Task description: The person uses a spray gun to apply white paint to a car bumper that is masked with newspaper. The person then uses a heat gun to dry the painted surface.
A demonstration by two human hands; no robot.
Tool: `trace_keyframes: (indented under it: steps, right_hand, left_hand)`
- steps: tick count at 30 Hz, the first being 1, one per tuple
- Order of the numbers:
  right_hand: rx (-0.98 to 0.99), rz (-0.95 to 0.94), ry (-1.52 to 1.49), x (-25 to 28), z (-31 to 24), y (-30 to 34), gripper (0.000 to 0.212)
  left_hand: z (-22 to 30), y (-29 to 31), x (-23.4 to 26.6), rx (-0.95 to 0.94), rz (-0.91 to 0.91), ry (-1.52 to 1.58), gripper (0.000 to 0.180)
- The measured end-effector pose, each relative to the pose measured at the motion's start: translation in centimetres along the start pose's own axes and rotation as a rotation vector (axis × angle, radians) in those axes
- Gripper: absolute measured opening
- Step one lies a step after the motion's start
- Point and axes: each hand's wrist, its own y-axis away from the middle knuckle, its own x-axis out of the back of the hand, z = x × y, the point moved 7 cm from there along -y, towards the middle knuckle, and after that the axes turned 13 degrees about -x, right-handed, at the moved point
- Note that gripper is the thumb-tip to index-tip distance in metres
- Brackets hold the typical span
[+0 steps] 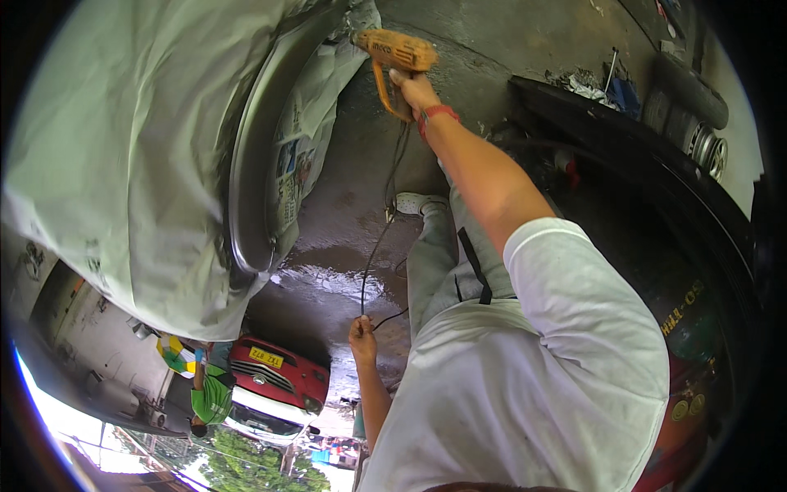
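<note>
My right hand [416,92], with a red band at the wrist, is closed round the handle of an orange heat gun [398,51]. The gun's nozzle points left, close to the edge of a paper-masked car body. A dark power cord [379,246] hangs from the gun down toward my left hand [361,338]. That hand is closed on the cord, low and to the left of my body. Just left of the gun runs a curved grey wheel-arch panel [250,172], bordered by newsprint masking [297,152].
Pale sheeting [156,139] covers the car body at left. Beyond it are a red-and-white vehicle [283,373] and a person in a green shirt [211,400]. A large black car part [598,123] and a wheel [707,149] lie at right. The concrete floor [336,221] looks wet.
</note>
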Motion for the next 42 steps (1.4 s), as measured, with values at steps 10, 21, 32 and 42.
trace_keyframes:
  steps: [10,21,32,42]
  right_hand:
    - [0.228,0.299,0.410,1.4,-15.4,-8.7,0.057]
    - [0.383,0.042,0.482,0.1,-17.4,10.8,0.047]
    - [0.581,-0.060,0.737,-7.4,-11.0,32.6,0.047]
    - [0.845,-0.360,0.842,-19.9,9.9,46.9,0.050]
  left_hand:
    - [14.6,-4.9,-1.1,-0.105,-0.079,-0.130,0.032]
    - [10.5,-4.1,0.1,-0.103,-0.052,-0.127,0.032]
    - [-3.8,-2.2,-0.5,-0.103,0.021,0.085,0.035]
    - [-27.9,5.5,-4.2,0.147,0.141,0.387,0.042]
